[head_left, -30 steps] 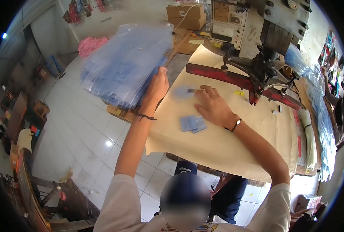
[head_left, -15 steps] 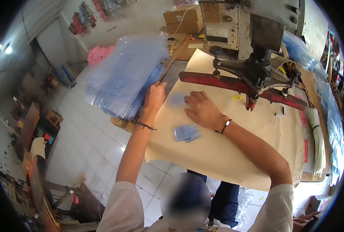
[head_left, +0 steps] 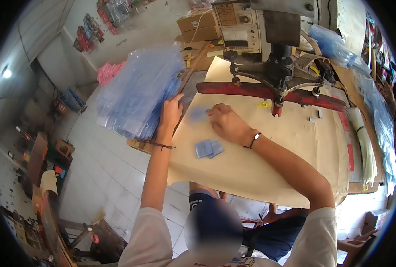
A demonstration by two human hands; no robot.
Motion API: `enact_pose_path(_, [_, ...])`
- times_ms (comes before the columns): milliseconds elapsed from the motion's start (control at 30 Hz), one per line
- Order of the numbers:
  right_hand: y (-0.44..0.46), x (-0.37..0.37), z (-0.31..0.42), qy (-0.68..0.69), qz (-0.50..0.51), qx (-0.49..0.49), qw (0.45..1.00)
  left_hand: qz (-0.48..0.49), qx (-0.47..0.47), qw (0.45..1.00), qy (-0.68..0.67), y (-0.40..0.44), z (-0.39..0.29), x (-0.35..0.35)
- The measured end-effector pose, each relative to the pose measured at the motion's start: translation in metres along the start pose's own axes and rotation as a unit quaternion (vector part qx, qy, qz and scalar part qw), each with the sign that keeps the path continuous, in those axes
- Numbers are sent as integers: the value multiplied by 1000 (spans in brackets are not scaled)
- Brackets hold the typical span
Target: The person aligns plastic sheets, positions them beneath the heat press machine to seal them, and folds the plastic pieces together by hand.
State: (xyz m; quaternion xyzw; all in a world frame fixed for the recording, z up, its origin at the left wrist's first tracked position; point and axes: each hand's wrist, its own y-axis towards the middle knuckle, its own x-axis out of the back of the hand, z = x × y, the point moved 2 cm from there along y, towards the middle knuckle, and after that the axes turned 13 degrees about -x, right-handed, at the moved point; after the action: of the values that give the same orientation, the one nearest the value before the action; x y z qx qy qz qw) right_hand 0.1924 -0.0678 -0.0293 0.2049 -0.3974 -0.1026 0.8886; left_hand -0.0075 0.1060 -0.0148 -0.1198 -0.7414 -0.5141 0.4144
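Note:
Beside the tall stack of clear blue plastic sheets (head_left: 138, 91), my left hand (head_left: 170, 113) rests against its right edge. Its fingers are bent and slightly apart, partly hidden from view. My right hand (head_left: 228, 123) is over the brown paper sheet, fingertips pinched at a small blue plastic piece (head_left: 199, 113) that is blurred by motion. Two small blue plastic squares (head_left: 208, 148) lie overlapping on the brown paper (head_left: 251, 171), below and left of my right hand.
A press machine with a long red bar (head_left: 260, 93) hangs over the back of the paper. A control box (head_left: 237, 29) stands behind. Small yellow bits (head_left: 264, 104) lie under the bar. At right are a tied bundle of pale strips (head_left: 362, 144) and more plastic film (head_left: 376, 115).
The view has shifted slightly. My right fingers have drawn closer together at the blurred plastic piece. My left hand stays by the stack. A person's legs beneath the table have moved.

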Motion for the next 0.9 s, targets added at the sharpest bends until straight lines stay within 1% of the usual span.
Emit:
enact_pose_path(67, [-4, 5, -1, 39, 22, -6, 999, 1, -7, 1000, -17, 1, 6, 1])
enact_pose_path(167, [-10, 11, 5, 28, 100, 53, 993, -10, -9, 1000, -5, 4, 8, 2])
enact_pose_path(267, [-26, 31, 31, 8, 171, 50, 984, 10, 39, 998, -58, 5, 7, 3])
enact_pose_path(367, [-27, 31, 31, -4, 184, 88, 979, 34, -20, 999, 1, 4, -9, 12])
enact_pose_path(467, [-26, 32, 31, 1, 200, 105, 974, 17, -76, 997, -21, 5, -11, 15])
enact_pose_path(567, [-22, 34, 34, -18, 233, 87, 969, -1, -66, 998, -19, 7, -9, 15])
enact_pose_path(600, [-21, 34, 32, -9, 232, 86, 969, -30, -75, 996, -30, 8, -6, 15])
enact_pose_path(700, [-20, 35, 28, 14, 222, 85, 971, -72, -42, 994, -75, 8, -5, 18])
enact_pose_path(733, [-20, 34, 27, 21, 215, 84, 973, -97, -49, 988, -110, 8, -10, 21])
enact_pose_path(833, [-21, 29, 23, 42, 191, 103, 975, -52, -143, 985, -87, 7, -41, 45])
enact_pose_path(900, [-14, 30, 18, 45, 171, 113, 978, 85, -59, 973, -205, -3, -68, 61])
